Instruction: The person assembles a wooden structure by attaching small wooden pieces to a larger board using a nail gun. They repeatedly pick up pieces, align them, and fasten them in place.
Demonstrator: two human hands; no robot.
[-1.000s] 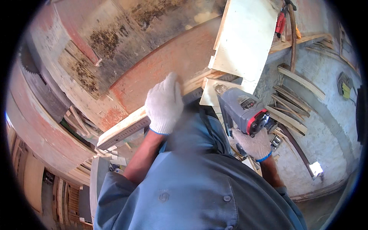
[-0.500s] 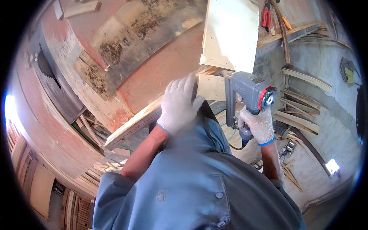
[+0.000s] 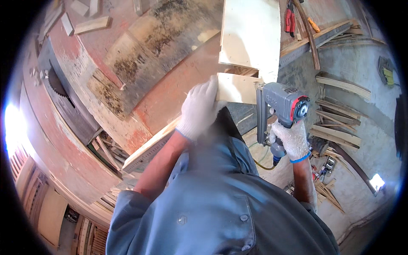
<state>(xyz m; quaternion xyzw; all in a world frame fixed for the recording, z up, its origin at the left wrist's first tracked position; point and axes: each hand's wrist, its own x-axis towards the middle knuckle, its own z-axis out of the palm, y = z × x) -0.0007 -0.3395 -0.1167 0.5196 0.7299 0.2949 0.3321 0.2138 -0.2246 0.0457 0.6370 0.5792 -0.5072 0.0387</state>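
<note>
a worn, reddish wooden bench (image 3: 176, 89) apparently supports a long, pale, flat wooden panel (image 3: 250, 38). the grey, red-ringed nail gun (image 3: 281, 103) rests its weight in the wrapped fingers of the white-gloved right hand (image 3: 293, 138). the white-gloved left hand (image 3: 198, 106), its grip impossible to tell, seemingly steadies the short, pale, rectangular wooden piece (image 3: 238, 88) at the bench's edge.

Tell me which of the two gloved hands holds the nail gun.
The right hand: it grips the grey nail gun, while the left hand is at the small pale board.
</note>
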